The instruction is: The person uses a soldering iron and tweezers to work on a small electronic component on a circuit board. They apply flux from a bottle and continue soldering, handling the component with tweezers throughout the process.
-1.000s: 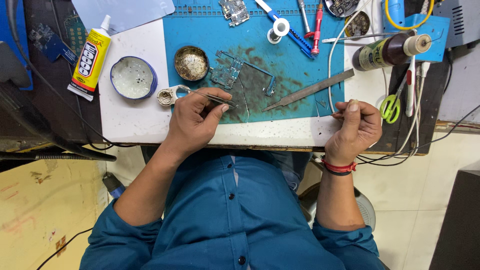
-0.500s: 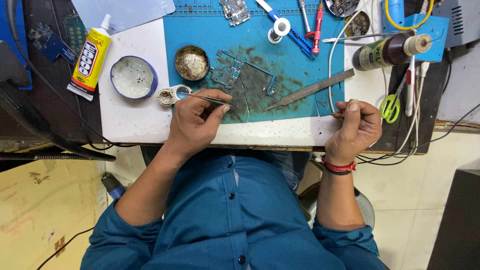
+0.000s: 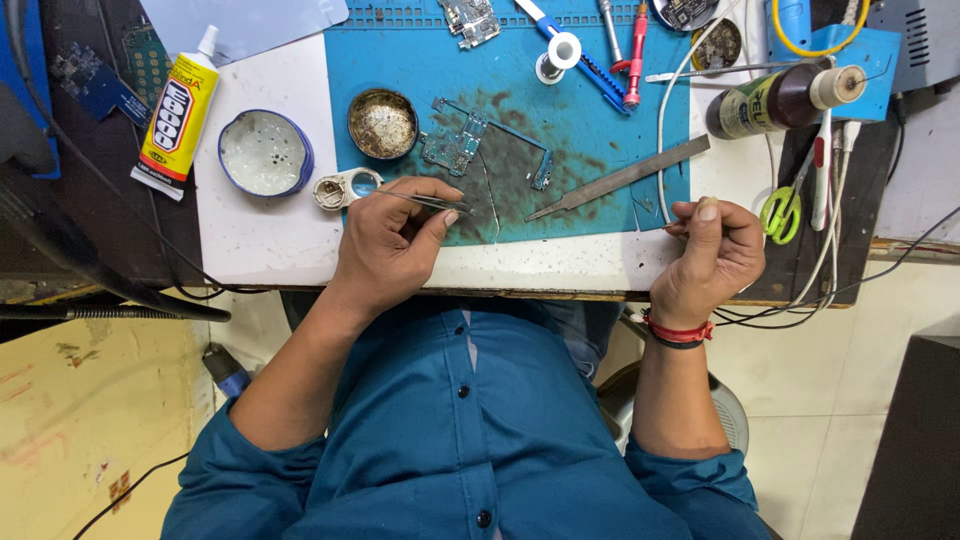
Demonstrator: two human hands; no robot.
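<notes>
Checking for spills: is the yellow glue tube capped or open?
Capped. The yellow glue tube lies flat on the bench with its white nozzle cap on; no glue shows around it.

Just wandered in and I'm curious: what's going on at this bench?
A person in a blue shirt sits at a cluttered repair bench. The left hand grips thin tweezers beside a small circuit board on the blue mat. The right hand pinches something thin, too small to tell. A metal file lies between the hands.
</notes>
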